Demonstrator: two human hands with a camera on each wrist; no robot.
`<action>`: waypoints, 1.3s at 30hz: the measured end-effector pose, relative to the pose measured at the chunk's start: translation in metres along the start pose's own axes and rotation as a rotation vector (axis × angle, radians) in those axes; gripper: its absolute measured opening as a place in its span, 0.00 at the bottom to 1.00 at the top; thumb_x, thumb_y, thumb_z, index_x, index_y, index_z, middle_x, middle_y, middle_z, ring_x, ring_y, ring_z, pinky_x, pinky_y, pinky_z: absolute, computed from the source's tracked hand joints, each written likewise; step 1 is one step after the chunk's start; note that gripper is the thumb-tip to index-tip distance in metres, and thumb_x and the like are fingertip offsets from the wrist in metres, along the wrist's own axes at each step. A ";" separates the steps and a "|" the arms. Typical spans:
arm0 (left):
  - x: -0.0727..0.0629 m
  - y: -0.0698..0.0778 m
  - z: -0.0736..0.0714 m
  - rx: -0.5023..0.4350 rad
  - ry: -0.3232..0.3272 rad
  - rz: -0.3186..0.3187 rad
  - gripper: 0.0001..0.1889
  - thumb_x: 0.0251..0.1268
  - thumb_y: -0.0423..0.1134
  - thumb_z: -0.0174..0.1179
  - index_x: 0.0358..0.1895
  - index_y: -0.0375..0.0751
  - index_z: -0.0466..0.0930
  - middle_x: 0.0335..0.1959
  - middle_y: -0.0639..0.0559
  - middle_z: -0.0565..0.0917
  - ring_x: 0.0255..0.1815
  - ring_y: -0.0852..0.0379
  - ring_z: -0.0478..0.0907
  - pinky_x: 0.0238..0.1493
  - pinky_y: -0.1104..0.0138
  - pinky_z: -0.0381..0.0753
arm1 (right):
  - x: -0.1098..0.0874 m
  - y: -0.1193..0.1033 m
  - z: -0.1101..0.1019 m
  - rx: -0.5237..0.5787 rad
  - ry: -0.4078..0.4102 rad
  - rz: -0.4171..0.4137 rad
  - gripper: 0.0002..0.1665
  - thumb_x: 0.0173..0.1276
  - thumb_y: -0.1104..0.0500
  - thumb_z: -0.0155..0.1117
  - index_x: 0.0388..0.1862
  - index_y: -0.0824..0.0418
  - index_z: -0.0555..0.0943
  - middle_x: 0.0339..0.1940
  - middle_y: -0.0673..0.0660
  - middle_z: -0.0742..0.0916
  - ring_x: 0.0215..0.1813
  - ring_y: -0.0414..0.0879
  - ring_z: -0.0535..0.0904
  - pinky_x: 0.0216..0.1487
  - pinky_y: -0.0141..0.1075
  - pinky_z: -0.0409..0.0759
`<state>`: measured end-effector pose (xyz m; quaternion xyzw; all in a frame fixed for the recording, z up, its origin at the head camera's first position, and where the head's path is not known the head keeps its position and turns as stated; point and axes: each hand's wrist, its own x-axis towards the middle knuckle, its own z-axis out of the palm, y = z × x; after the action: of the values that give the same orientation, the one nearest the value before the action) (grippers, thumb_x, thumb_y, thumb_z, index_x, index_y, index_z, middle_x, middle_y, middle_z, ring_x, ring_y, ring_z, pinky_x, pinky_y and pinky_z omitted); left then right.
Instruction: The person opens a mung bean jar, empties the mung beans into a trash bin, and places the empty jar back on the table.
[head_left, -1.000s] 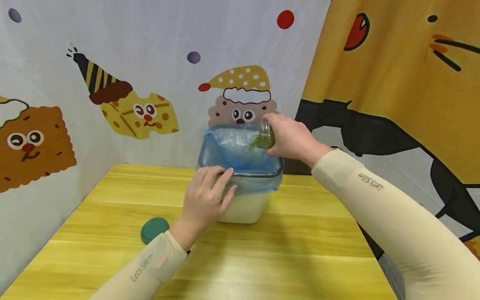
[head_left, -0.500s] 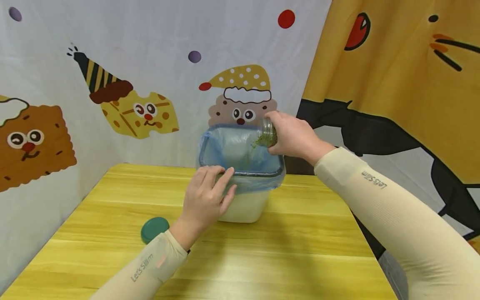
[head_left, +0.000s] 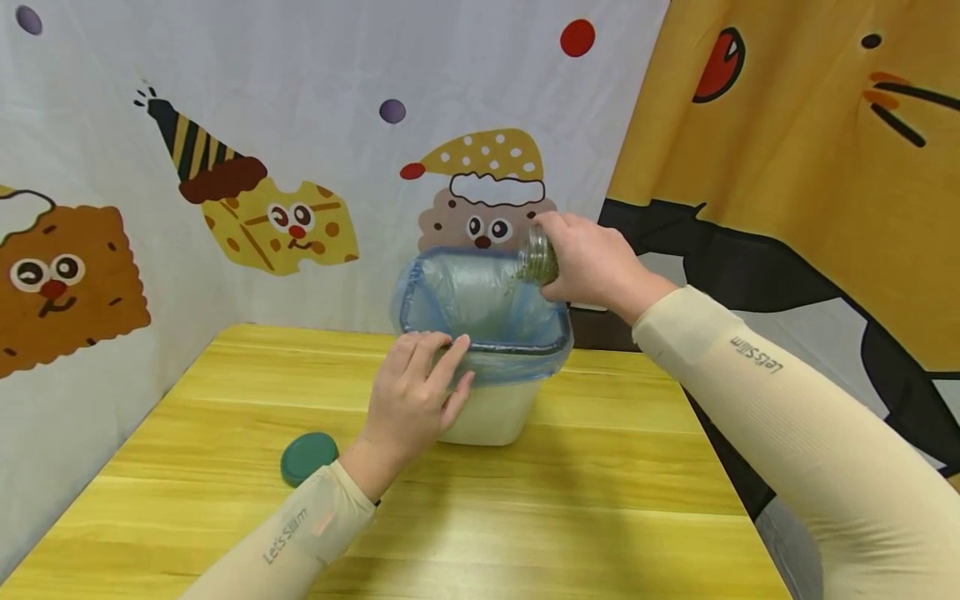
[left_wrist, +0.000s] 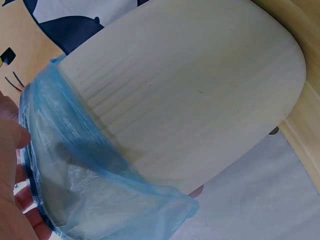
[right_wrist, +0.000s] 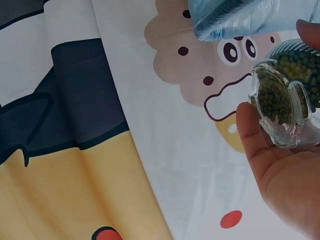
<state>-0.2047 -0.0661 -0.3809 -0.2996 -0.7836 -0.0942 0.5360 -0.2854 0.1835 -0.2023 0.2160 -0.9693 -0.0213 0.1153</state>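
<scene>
My right hand (head_left: 592,262) grips a clear glass jar (head_left: 537,255) tipped on its side over the bin's opening. Small round green beans (right_wrist: 272,97) show inside the jar in the right wrist view, and some fall from its mouth. The cream trash bin (head_left: 487,412) stands upright on the table, lined with a thin blue plastic bag (left_wrist: 120,185) folded over its rim. My left hand (head_left: 416,383) holds the bin's near rim through the bag, thumb outside and fingers over the edge. The bottom of the bin's inside is hidden.
A round green lid (head_left: 309,458) lies on the yellow wood-grain table (head_left: 525,517), beside my left wrist. Behind the bin hangs a white curtain (head_left: 315,67) with cartoon prints, and an orange one (head_left: 795,167) closes off the right side.
My right hand and the jar have risen slightly and shifted a little right. The stream of beans has become thinner. The left hand keeps its place on the rim.
</scene>
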 end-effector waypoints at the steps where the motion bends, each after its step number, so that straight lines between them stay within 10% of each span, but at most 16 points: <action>1: 0.000 0.000 0.000 0.001 0.000 0.001 0.23 0.66 0.45 0.72 0.61 0.37 0.87 0.52 0.40 0.84 0.52 0.42 0.80 0.63 0.51 0.82 | 0.000 -0.001 0.000 -0.006 0.004 -0.005 0.58 0.60 0.52 0.82 0.84 0.58 0.62 0.71 0.62 0.81 0.64 0.60 0.82 0.54 0.57 0.86; 39: -0.003 0.000 -0.001 -0.011 -0.010 0.001 0.22 0.76 0.48 0.63 0.63 0.37 0.86 0.53 0.40 0.84 0.54 0.41 0.79 0.66 0.50 0.81 | 0.004 -0.006 0.001 -0.122 0.004 -0.041 0.57 0.59 0.51 0.84 0.83 0.61 0.64 0.73 0.64 0.80 0.69 0.61 0.80 0.57 0.58 0.87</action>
<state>-0.2038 -0.0678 -0.3834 -0.3033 -0.7857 -0.0967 0.5304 -0.2866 0.1767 -0.2030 0.2283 -0.9614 -0.0824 0.1296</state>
